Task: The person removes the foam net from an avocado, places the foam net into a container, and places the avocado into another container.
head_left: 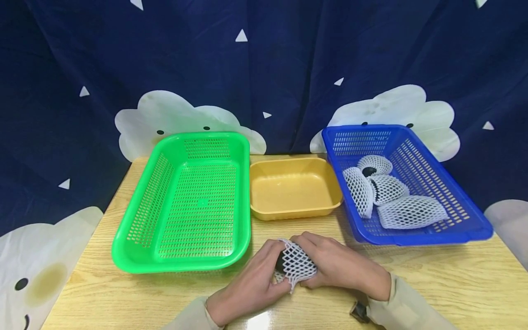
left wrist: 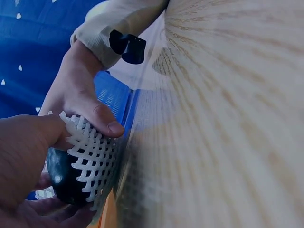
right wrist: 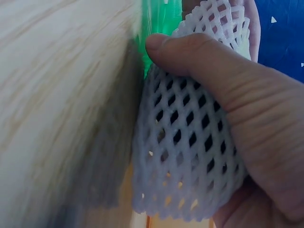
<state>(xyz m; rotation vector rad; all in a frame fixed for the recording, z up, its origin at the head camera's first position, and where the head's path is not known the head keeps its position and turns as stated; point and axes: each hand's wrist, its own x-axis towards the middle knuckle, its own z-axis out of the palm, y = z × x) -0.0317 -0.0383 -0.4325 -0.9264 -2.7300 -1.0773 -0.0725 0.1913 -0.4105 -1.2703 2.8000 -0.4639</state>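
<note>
Dark object (head_left: 280, 262) partly inside white foam net (head_left: 301, 263), near middle of surface's (head_left: 99, 293) front edge. Hands grasping: left hand (head_left: 256, 283) at object's exposed end, right hand (head_left: 341, 264) around net. Yellow tray (head_left: 294, 189) toward rear edge; green basket (head_left: 202, 215), left; blue basket (head_left: 416, 239) holding netted pieces (head_left: 412, 212), right.

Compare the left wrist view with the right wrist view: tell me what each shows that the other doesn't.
Only the left wrist view: the blue basket, the right arm's beige sleeve with a black device at it, and the dark object's bare end outside the white foam net.

Only the right wrist view: part of the green basket, and orange-yellow showing through the net's mesh toward one end.

Both: the net, the left hand and right hand holding it, the wooden table and the blue curtain.
</note>
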